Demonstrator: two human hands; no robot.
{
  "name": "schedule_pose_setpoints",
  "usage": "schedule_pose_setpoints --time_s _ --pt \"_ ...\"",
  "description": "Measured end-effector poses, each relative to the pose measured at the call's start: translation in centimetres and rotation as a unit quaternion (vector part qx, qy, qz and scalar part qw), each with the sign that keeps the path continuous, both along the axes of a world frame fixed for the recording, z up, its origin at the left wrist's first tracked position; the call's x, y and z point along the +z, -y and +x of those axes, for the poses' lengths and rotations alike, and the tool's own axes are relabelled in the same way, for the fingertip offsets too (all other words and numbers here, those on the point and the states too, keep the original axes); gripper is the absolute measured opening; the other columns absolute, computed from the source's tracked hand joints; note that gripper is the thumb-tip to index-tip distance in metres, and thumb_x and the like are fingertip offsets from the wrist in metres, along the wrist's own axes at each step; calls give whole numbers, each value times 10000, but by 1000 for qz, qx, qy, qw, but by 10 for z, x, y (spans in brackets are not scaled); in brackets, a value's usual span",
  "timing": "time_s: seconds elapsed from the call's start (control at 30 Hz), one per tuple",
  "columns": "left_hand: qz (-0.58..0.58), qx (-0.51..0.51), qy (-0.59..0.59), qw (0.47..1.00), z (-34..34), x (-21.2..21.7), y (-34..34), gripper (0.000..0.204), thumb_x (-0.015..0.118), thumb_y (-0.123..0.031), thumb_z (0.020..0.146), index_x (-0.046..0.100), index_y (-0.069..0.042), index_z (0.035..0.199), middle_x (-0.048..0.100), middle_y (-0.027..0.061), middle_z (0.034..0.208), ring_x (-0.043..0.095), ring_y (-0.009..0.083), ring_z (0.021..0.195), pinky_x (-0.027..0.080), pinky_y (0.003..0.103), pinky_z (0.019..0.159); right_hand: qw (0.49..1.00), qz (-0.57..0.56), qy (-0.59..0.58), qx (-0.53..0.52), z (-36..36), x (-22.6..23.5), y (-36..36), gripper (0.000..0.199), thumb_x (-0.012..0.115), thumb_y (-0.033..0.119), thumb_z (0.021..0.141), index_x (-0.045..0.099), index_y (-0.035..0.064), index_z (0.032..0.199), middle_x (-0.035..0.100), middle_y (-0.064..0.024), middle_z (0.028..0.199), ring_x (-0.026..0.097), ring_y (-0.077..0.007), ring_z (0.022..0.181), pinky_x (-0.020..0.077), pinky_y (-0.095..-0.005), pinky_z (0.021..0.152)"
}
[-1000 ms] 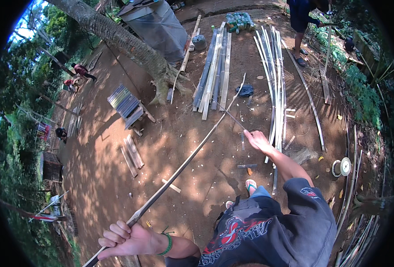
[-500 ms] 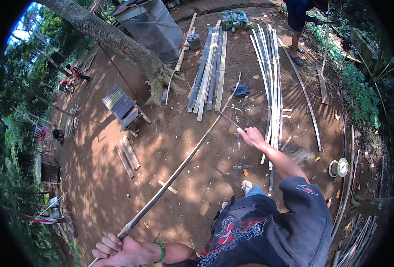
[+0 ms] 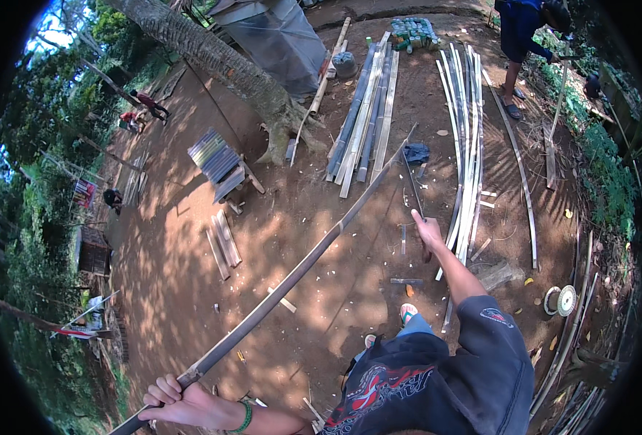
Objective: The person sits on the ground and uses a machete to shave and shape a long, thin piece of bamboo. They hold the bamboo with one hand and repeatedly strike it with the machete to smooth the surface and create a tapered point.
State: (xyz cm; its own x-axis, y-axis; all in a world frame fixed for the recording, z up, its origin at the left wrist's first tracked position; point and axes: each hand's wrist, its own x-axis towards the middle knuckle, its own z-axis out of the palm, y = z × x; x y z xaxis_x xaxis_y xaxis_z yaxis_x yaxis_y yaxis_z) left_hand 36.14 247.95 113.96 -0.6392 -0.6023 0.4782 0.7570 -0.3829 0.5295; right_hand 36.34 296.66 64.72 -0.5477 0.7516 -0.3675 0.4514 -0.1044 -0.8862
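A long split bamboo strip (image 3: 270, 299) runs slanting from the lower left up to the middle, its far end narrow and raised toward the pile of slats. My left hand (image 3: 179, 402), with a green band on the wrist, is closed round its near part. In my right hand (image 3: 427, 228) is a long, dark-bladed knife (image 3: 412, 181), gripped by the handle. The blade points away from me and its tip is by the strip's far end; whether the two touch, I cannot tell.
Bamboo slats (image 3: 364, 109) and pale thin strips (image 3: 466, 145) lie ahead. A low slatted stand (image 3: 216, 159) is near the tree trunk (image 3: 219, 58). Bundled bottles (image 3: 413, 35) sit at the back, a spool (image 3: 566, 301) at right. Another person (image 3: 520, 36) works at far right.
The bamboo strip has slid back toward the lower left with my left hand. My right hand and the knife have swung, the blade now pointing more straight ahead. The whole view has shifted slightly.
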Motion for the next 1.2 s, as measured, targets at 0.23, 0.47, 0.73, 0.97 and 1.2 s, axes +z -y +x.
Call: schedule_pose_setpoints --time_s 0.23,0.47,0.73,0.97,1.2 --pt "18 25 32 999 21 -5 24 543 395 -551 1014 348 -125 681 245 -19 583 246 113 513 246 243 462 934 -297 -198 18 -60 121 116 433 751 435 842 620 26 895 732 -181 837 478 -97 426 395 -251 400" --pt "79 67 76 992 16 -7 19 542 383 -551 1019 403 -104 713 261 -11 579 270 115 507 268 247 456 864 -421 -265 -79 -101 119 147 299 766 312 851 568 89 884 628 -40 775 465 -94 493 419 -266 461" --pt "-89 9 -146 985 35 24 85 776 386 -664 953 407 30 1298 433 251 1235 403 352 1200 300 454 1065 797 -526 -281 -94 -79 192 227 219 741 217 884 563 93 913 505 21 734 455 -88 511 417 -250 478" --pt "-97 -213 -112 966 7 -81 17 1165 496 -860 743 230 -3 1486 253 268 1542 190 399 1469 159 518 1208 815 -487 -305 -78 -30 256 287 190 730 210 893 571 104 890 494 40 710 456 -58 536 414 -235 492" --pt "-206 -558 -380 708 -60 -47 23 636 691 -650 785 691 -45 979 661 109 962 640 259 912 536 384 826 876 -404 -262 19 -19 254 278 273 726 302 901 581 71 894 613 -23 748 482 -60 503 403 -225 452"
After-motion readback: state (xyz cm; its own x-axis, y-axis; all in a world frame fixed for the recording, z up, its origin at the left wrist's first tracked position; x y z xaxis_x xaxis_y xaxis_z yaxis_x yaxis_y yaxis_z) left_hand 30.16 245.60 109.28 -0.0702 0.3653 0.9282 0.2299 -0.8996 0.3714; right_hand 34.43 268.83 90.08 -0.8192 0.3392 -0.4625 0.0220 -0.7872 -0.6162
